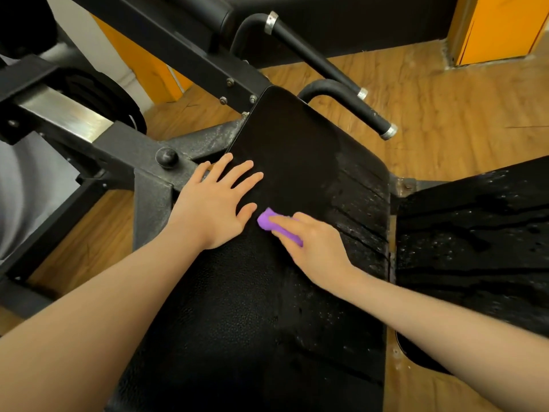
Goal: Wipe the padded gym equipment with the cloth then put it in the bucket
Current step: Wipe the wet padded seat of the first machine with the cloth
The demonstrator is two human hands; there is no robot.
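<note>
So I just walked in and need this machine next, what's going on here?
A person is wiping the black padded seat. The right hand presses a bunched purple cloth onto the pad, while the left hand rests flat beside it with fingers spread. The neighbouring pad looks wet and streaky. No bucket is in view.

The black pad (pixel 285 162) looks like vinyl or leather: smooth and matt at its far end, pebbled nearer, creased and beaded with wet along its right side. The second pad (pixel 475 239) glistens with streaks. The purple cloth (pixel 269 221) looks soft and matt. The frame (pixel 127 150) is rough, speckled dark metal with one polished steel bar (pixel 62 110). The floor (pixel 445 93) is grained wood.
</note>
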